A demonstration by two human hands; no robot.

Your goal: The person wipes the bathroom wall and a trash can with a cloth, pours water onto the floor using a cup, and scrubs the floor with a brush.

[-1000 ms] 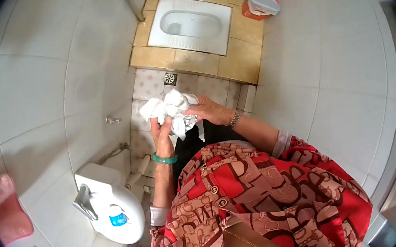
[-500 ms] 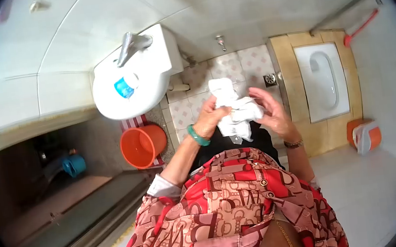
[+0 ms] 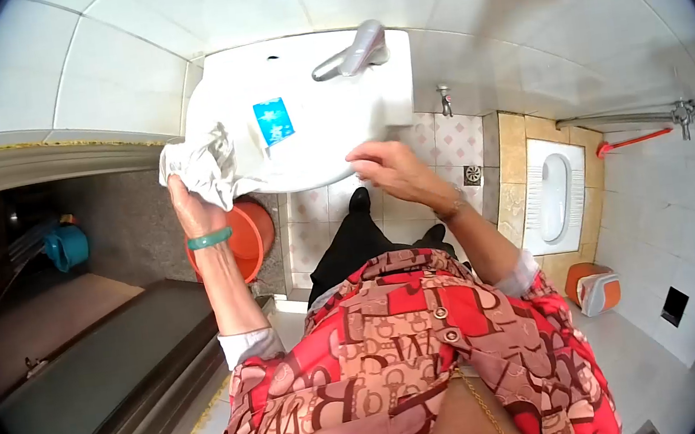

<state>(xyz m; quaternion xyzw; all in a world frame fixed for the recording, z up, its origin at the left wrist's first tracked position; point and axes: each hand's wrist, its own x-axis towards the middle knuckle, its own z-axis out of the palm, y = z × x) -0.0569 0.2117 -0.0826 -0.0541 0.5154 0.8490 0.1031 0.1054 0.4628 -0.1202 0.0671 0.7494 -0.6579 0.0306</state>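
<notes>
My left hand (image 3: 195, 210), with a green bangle (image 3: 209, 239) at its wrist, is closed on a crumpled white cloth (image 3: 202, 163). The cloth lies over the left side of the white sink (image 3: 328, 155), and part of it trails along the front rim. My right hand (image 3: 398, 173) is at the sink's front right edge, holding nothing, fingers loosely apart; whether it touches the rim I cannot tell. Inside the basin is a blue and white packet (image 3: 274, 121). A metal faucet (image 3: 364, 48) stands at the back right of the sink.
Below the sink is an orange bucket (image 3: 252, 241), partly behind my left arm. A squat toilet (image 3: 551, 194) is set in a tiled step on the right, near an orange and white bin (image 3: 596, 290). A floor drain (image 3: 472, 175) lies before the step. A doorway opens at left.
I have turned left towards the sink. The white cloth has gone from between both hands in front of me to the sink's left side, in my left hand. My right hand has let go.
</notes>
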